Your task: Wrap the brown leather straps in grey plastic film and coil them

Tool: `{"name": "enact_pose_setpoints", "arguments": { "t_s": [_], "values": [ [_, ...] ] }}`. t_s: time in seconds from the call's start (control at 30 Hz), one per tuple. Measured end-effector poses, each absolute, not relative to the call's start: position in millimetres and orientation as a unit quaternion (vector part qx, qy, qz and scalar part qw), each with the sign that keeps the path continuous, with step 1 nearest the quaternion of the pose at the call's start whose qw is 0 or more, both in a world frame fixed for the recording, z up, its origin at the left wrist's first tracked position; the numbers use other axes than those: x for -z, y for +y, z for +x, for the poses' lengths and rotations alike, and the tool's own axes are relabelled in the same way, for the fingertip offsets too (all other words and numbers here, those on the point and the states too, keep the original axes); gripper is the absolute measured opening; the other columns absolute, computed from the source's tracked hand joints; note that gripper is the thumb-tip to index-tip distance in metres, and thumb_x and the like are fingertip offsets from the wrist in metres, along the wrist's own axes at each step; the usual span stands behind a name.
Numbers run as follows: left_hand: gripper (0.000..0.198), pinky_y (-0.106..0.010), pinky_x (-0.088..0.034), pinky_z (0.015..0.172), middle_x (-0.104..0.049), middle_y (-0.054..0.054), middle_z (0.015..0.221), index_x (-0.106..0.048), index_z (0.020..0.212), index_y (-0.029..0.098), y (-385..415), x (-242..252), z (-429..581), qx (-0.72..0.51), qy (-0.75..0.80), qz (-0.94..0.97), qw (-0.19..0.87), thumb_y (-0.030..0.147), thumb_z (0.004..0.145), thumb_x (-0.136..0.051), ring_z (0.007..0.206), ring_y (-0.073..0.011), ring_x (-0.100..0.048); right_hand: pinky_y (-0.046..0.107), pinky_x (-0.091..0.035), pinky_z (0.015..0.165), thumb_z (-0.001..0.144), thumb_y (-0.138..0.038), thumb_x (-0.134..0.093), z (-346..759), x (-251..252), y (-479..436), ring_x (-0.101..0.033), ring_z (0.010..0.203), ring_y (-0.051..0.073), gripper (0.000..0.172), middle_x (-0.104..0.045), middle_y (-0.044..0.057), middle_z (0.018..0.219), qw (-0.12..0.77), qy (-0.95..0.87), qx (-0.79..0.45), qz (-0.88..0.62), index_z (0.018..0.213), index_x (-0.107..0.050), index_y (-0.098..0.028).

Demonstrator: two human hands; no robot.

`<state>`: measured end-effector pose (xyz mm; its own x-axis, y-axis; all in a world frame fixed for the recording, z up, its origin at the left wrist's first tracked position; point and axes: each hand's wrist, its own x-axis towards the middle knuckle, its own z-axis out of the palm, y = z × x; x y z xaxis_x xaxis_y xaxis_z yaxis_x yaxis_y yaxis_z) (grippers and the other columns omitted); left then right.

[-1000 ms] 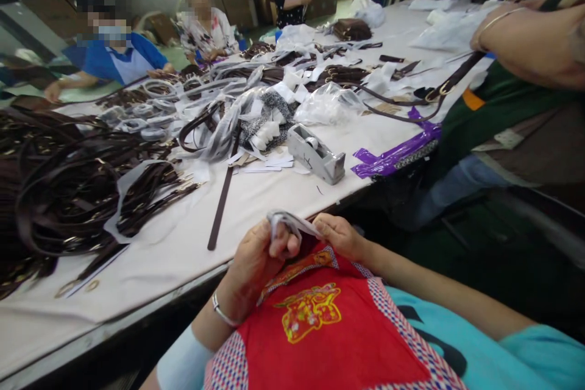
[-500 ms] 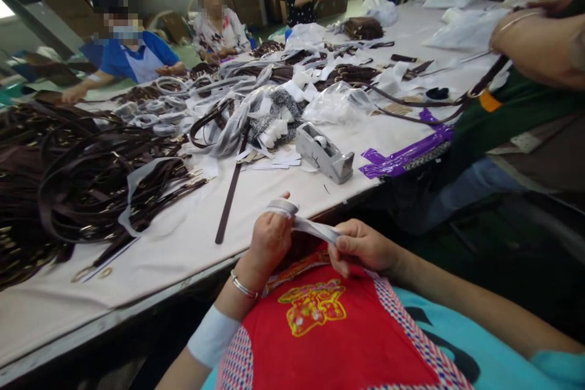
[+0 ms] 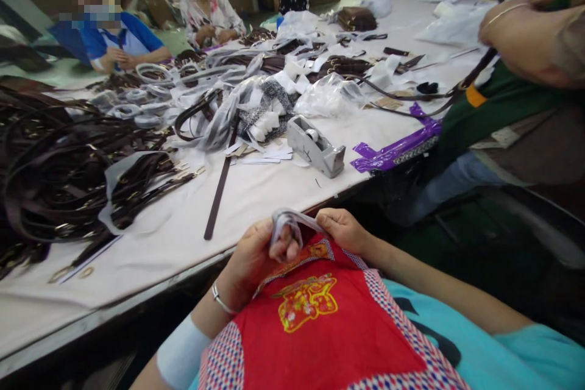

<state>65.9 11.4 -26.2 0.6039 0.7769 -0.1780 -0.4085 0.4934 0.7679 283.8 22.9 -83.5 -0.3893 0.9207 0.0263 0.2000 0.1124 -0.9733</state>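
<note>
A pale grey, translucent strip [image 3: 299, 216] runs between my two hands above the red apron. My left hand [image 3: 260, 250] has the strip wound in a loop round its fingers, which are curled and closed on it. My right hand [image 3: 342, 228] pinches the strip a short way to the right and holds that part taut. Just beyond my hands, near the table edge, stands a grey tape dispenser [image 3: 315, 146]. A dark brown strap [image 3: 219, 195] lies flat on the table to the left of it.
Heaped brown straps [image 3: 68, 177] with metal clasps cover the table's left side. Coiled grey strips [image 3: 150, 79], a clear plastic bag [image 3: 329, 96] and paper scraps lie mid-table. Purple tape [image 3: 393, 149] marks the right edge. A co-worker's arm [image 3: 530, 36] holds a strap at right; others sit opposite.
My left hand has turned so its curled fingertips show inside the loop of strip. Both hands have shifted slightly left in view. The co-worker in blue has brought both hands together.
</note>
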Motion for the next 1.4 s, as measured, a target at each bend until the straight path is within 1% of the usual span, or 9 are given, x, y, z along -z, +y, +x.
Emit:
{"name": "enact_pose_setpoints", "arguments": {
  "t_s": [0.13,0.27,0.43,0.57,0.7,0.9,0.97,1.1,1.4],
  "values": [
    [0.028,-0.018,-0.049,0.059,-0.032,0.007,0.049,-0.056,0.076,0.018,29.9,2.4,60.2,-0.508,0.254,0.210,0.796,0.039,0.092,-0.060,0.055,-0.0094,-0.054,0.030,-0.050,0.072,0.097,-0.040,-0.051,276.1,85.0,11.6,-0.059,0.074,0.017,0.034,-0.065,0.006,0.086,0.361,-0.761,-0.370,-0.392,0.119,-0.059,-0.017],
    [0.021,-0.017,-0.053,0.068,-0.043,0.006,0.052,-0.060,0.082,0.019,55.8,-16.0,42.7,-0.645,0.270,0.228,0.678,0.035,0.094,-0.058,0.065,-0.0094,-0.062,0.031,-0.049,0.070,0.100,-0.033,-0.039,280.9,97.2,7.2,-0.059,0.071,0.018,0.031,-0.064,0.007,0.078,0.298,-0.825,-0.315,-0.363,0.095,-0.066,-0.017],
    [0.026,-0.033,-0.050,0.093,-0.064,-0.001,0.074,-0.063,0.091,0.018,72.1,-0.1,31.9,-0.731,0.364,0.368,0.444,0.044,0.092,-0.060,0.103,-0.0216,-0.067,0.023,-0.043,0.053,0.095,-0.053,-0.049,282.0,83.5,-4.3,-0.058,0.058,0.013,0.044,-0.064,0.004,0.069,0.205,-0.682,-0.649,-0.269,0.077,-0.065,-0.016],
    [0.018,-0.034,-0.043,0.096,-0.067,-0.007,0.084,-0.066,0.083,0.018,61.0,36.0,35.3,-0.565,0.485,0.602,0.287,0.036,0.085,-0.069,0.095,-0.0223,-0.063,0.019,-0.026,0.036,0.084,-0.063,-0.062,294.4,56.4,-2.6,-0.038,0.034,0.007,0.050,-0.052,-0.003,0.046,0.300,-0.466,-0.788,-0.269,0.074,-0.063,-0.015],
    [0.019,-0.032,-0.043,0.076,-0.056,-0.004,0.067,-0.058,0.069,0.020,37.4,62.2,47.5,-0.278,0.434,0.800,0.306,0.030,0.080,-0.070,0.067,-0.0200,-0.053,0.019,-0.020,0.035,0.076,-0.056,-0.074,318.3,45.6,23.8,-0.029,0.030,0.004,0.043,-0.049,-0.006,0.044,0.383,-0.453,-0.739,-0.319,0.077,-0.062,-0.015],
    [0.032,-0.026,-0.036,0.060,-0.054,-0.002,0.070,-0.052,0.074,0.018,10.8,40.5,52.1,-0.109,0.298,0.800,0.509,0.039,0.097,-0.044,0.059,-0.0140,-0.044,0.025,-0.047,0.059,0.084,-0.038,-0.068,334.6,65.4,55.3,-0.058,0.062,0.013,0.023,-0.064,0.002,0.072,0.312,-0.681,-0.497,-0.438,0.085,-0.066,-0.015],
    [0.042,-0.025,-0.038,0.059,-0.053,-0.002,0.067,-0.051,0.074,0.017,8.1,25.7,51.2,-0.136,0.259,0.697,0.654,0.048,0.098,-0.038,0.060,-0.0139,-0.048,0.029,-0.047,0.074,0.088,-0.041,-0.064,328.7,71.6,54.5,-0.059,0.076,0.016,0.028,-0.064,0.004,0.078,0.295,-0.738,-0.477,-0.373,0.079,-0.066,-0.014],
    [0.042,-0.023,-0.041,0.055,-0.037,0.004,0.050,-0.056,0.072,0.015,11.2,0.5,58.0,-0.327,0.216,0.431,0.813,0.049,0.095,-0.046,0.052,-0.0121,-0.047,0.023,-0.038,0.053,0.096,-0.056,-0.045,309.7,72.2,45.4,-0.043,0.053,0.010,0.049,-0.048,-0.002,0.060,0.343,-0.671,-0.561,-0.342,0.078,-0.062,-0.013],
    [0.015,-0.014,-0.049,0.056,-0.043,0.007,0.052,-0.057,0.081,0.014,49.7,-51.9,52.9,-0.618,0.172,0.201,0.740,0.025,0.091,-0.057,0.050,-0.0053,-0.053,0.029,-0.046,0.072,0.098,-0.030,-0.047,276.3,74.6,24.3,-0.056,0.076,0.016,0.019,-0.061,0.005,0.083,0.404,-0.765,-0.333,-0.376,0.092,-0.059,-0.017]
  ]
}}
